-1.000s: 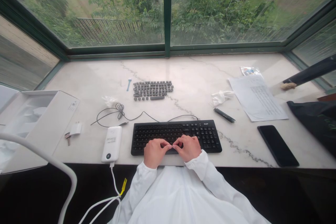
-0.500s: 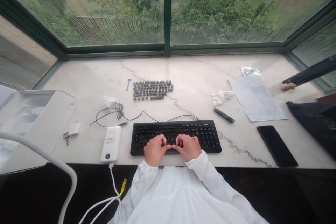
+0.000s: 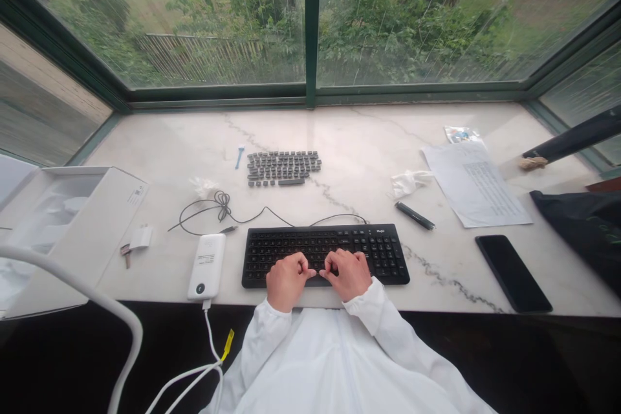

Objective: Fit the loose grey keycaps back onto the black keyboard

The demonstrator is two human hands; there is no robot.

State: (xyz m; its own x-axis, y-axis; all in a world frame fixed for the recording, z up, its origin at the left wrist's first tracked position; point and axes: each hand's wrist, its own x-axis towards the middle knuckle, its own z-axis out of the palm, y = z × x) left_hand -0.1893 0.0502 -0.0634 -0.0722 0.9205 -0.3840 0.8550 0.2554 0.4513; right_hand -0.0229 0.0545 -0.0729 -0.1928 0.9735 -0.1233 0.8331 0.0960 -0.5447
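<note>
A black keyboard [image 3: 291,242] lies at the table's front edge, its number pad on the right. Over its lower rows, near the front middle, my left hand [image 3: 287,279] is closed, fingers curled in against the thumb. Just right of it my right hand [image 3: 347,273] is closed in the same way, with the two thumb tips pointing at each other and a small gap between them. The curled fingers hide whatever they may hold. Behind the keyboard, loose dark keycaps [image 3: 284,167] stand in rows, including one long bar keycap [image 3: 292,182]. A small blue tool [image 3: 240,156] lies left of them.
To the left are a white power bank [image 3: 207,265], a coiled black cable [image 3: 222,206], a white adapter [image 3: 141,237] and an open white box [image 3: 109,207]. On the right lie a black pen [image 3: 414,215], a printed sheet [image 3: 478,184] and a phone [image 3: 513,273].
The thumb tips have drawn slightly apart. Both hands otherwise keep their place over the keyboard, and the view has shifted a little.
</note>
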